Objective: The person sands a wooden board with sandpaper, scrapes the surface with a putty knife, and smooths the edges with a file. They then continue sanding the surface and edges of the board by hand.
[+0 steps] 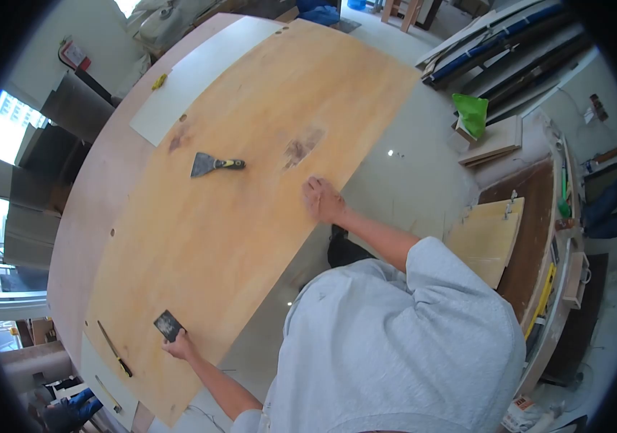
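Note:
My left hand [177, 346] is closed on one corner of a dark, flat rectangular pad [169, 325] with pale smears on its face, over the near left part of a large wooden panel [200, 238]. Near the panel's right edge, my right hand [323, 200] rests on the surface, fingers laid down and slightly bent. Just beyond it is a dark, rough patch [301, 148] in the wood. A putty knife [216, 164] with a black and yellow handle lies mid-panel. Toward the left end lies a long, thin-bladed knife [115, 349].
The panel lies on a larger pinkish table [81, 216]. A white sheet [193, 79] and a yellow tool [159, 81] are at the far side. On the right are leaning boards [492, 238], a green bag [471, 114] and a shelf of long dark profiles [503, 54].

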`<move>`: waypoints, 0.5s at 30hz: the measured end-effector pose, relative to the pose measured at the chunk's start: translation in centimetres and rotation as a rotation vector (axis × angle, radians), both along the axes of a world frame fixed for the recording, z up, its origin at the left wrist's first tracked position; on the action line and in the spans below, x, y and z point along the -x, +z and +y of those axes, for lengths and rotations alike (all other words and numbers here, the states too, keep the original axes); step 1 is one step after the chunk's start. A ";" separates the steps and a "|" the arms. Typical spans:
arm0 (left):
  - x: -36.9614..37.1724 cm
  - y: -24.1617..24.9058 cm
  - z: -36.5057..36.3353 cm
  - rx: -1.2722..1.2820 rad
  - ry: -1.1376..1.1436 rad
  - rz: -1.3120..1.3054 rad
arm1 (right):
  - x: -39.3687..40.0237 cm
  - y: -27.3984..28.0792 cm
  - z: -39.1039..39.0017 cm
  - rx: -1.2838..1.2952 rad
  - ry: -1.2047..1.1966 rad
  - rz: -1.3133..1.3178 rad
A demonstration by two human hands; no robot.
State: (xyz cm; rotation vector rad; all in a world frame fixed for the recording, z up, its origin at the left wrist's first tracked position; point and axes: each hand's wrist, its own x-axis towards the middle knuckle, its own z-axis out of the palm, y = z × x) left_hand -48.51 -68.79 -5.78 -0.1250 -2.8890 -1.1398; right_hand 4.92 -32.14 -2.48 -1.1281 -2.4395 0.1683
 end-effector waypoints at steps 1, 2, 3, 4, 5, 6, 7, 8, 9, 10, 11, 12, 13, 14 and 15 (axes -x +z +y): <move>0.6 -0.4 0.3 -0.136 -0.032 -0.006 | 0.1 -0.6 0.5 0.021 0.010 -0.002; 0.8 -0.6 0.3 -0.269 -0.060 -0.012 | 0.1 -1.6 1.2 0.043 0.022 -0.004; 0.1 0.0 0.9 -0.337 -0.069 -0.031 | 0.2 -2.1 1.6 0.053 0.034 -0.007; -1.3 1.5 2.2 -0.414 -0.078 -0.052 | 0.3 -2.0 1.7 0.138 0.004 -0.047; -3.2 3.4 3.4 -0.493 -0.086 -0.074 | 0.5 -1.5 1.6 0.221 -0.027 -0.090; -5.4 4.9 4.5 -0.543 -0.149 -0.132 | 0.6 -0.9 1.5 0.302 -0.058 -0.135; -7.0 4.7 5.8 -0.591 -0.218 -0.204 | 1.1 -0.1 1.7 0.340 0.022 -0.122; -8.3 4.8 7.0 -0.638 -0.290 -0.272 | 1.8 0.5 1.8 0.378 0.100 -0.104; -9.8 5.0 8.2 -0.680 -0.364 -0.337 | 2.8 1.1 1.4 0.420 0.178 -0.085; -11.9 5.5 9.5 -0.688 -0.456 -0.449 | 4.2 1.7 0.7 0.348 0.288 -0.009; -14.3 6.2 10.7 -0.691 -0.548 -0.561 | 5.7 2.4 -0.2 0.279 0.397 0.068; -16.7 6.8 12.1 -0.704 -0.585 -0.633 | 6.8 4.6 -1.0 0.216 0.494 0.096; -19.2 7.4 13.7 -0.718 -0.626 -0.705 | 7.3 7.0 -1.4 0.150 0.587 0.126; -21.8 8.4 15.4 -0.742 -0.626 -0.821 | 7.2 8.2 -1.4 0.102 0.641 0.105; -24.0 9.2 16.7 -0.764 -0.622 -0.934 | 7.0 9.1 -1.4 0.053 0.695 0.088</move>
